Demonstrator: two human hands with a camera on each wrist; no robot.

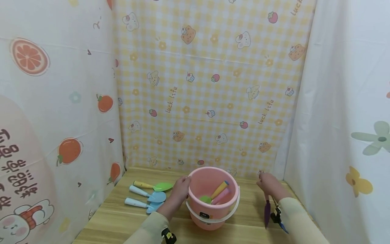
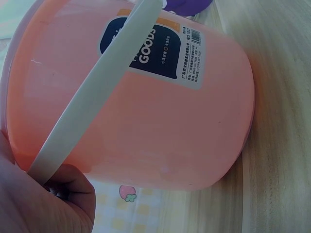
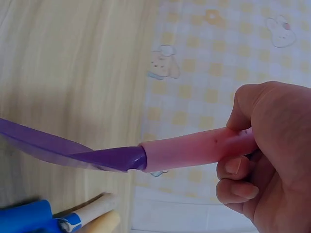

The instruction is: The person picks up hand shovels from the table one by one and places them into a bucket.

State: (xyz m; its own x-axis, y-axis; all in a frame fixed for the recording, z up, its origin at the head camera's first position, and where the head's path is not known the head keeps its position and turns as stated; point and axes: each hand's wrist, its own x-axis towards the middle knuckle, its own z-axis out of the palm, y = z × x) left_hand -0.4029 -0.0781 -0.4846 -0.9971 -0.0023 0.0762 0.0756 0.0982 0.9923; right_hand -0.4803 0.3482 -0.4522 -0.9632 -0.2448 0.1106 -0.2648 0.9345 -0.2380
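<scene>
A pink bucket (image 1: 213, 211) with a white handle (image 1: 228, 214) stands on the wooden table. At its left rim, my left hand (image 1: 181, 187) grips the edge, the fingers curled by the handle's end in the left wrist view. Inside the bucket lie a green toy trowel with a yellow handle (image 1: 220, 189) and a pink-handled tool (image 1: 221, 196). To the right of the bucket, my right hand (image 1: 270, 184) holds a purple trowel (image 3: 48, 145) by the end of its pink handle (image 3: 184, 150). Its blade points down toward the table.
Left of the bucket lie a green trowel (image 1: 163, 186) and two blue trowels (image 1: 157, 196) with pale handles. Blue pieces (image 3: 24, 216) and pale handles (image 3: 95, 208) lie beside the purple trowel, partly hidden by the right arm in the head view. Patterned curtains (image 1: 198, 91) enclose the table.
</scene>
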